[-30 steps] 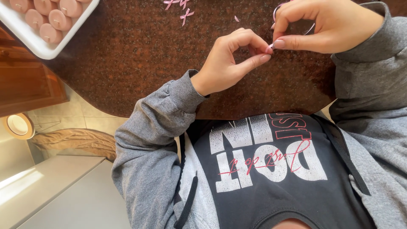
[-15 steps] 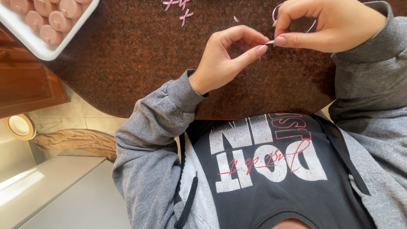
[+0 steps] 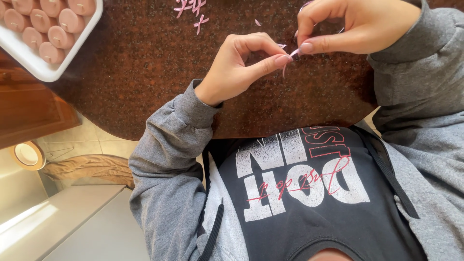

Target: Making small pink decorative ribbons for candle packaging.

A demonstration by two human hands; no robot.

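Now, your left hand (image 3: pixel 241 67) and right hand (image 3: pixel 348 29) both pinching one thin pink ribbon strip (image 3: pixel 289 57) above the dark granite table (image 3: pixel 135 63).

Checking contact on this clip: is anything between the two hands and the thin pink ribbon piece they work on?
Nothing visible. The left hand and right hand both pinch the pink ribbon piece directly at their fingertips, above the dark speckled countertop.

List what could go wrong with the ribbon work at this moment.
1. The pink ribbon piece is pinched only at the fingertips of the left hand and right hand; it may slip and drop onto the dark counter.
2. The finished bows lie loose nearby; a sleeve might sweep them away.
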